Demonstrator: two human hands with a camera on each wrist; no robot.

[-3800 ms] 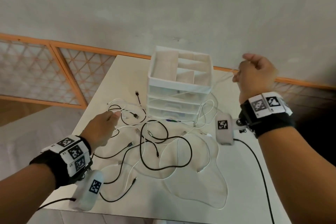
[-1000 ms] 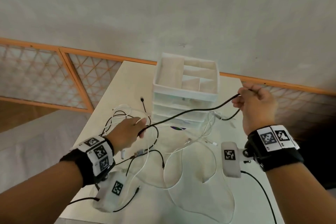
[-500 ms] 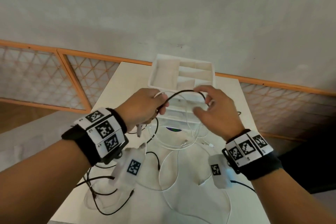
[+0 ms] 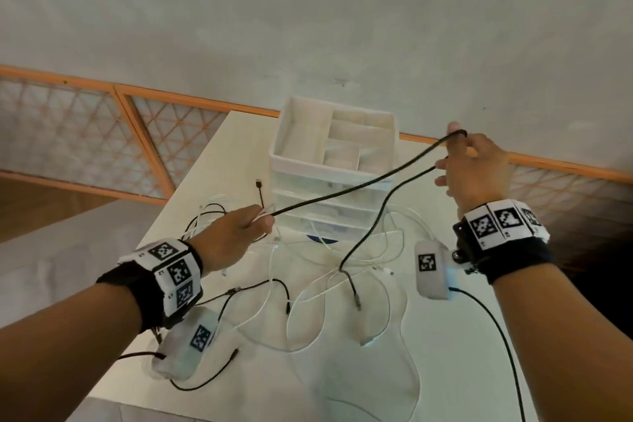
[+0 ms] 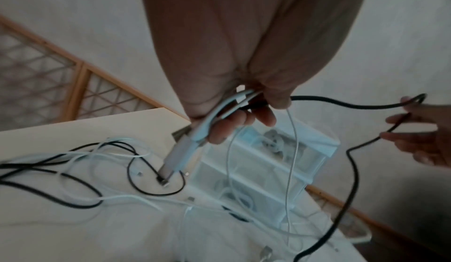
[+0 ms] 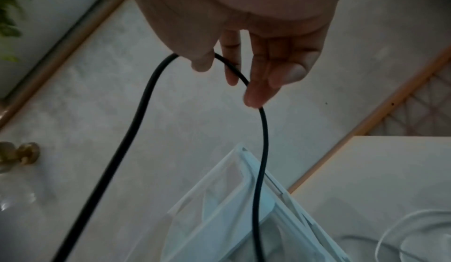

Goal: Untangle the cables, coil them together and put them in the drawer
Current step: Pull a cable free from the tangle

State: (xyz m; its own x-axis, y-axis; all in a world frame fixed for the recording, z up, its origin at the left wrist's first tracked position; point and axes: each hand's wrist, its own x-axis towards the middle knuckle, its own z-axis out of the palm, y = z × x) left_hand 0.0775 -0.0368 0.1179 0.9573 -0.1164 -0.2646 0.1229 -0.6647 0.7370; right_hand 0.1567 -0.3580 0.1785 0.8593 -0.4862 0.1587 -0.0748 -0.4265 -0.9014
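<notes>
A black cable [image 4: 346, 187] stretches taut between my two hands above the table. My left hand [image 4: 255, 224] grips one end of it together with white cable ends [image 5: 219, 110]; a plug hangs below the fist. My right hand [image 4: 455, 154] is raised to the right of the drawer unit [image 4: 329, 216]. Its thumb and fingers [image 6: 253, 94] hold a bend of the black cable [image 6: 263, 131]. From there the cable drops to the table, and its plug [image 4: 357, 303] lies there. Several white and black cables [image 4: 308, 284] lie tangled in front of the drawers, which are all closed.
The pale table [image 4: 233, 147] ends close to my left forearm and at the front. An orange lattice railing [image 4: 144, 134] runs behind it. The drawer unit's open top tray [image 4: 301, 140] holds dividers. A black lead [image 4: 496, 325] trails from the right wrist camera.
Half a second ago my hands were close together above the drawer unit. They have since drawn apart, left hand down toward the table and right hand out to the right, pulling the black cable straight.
</notes>
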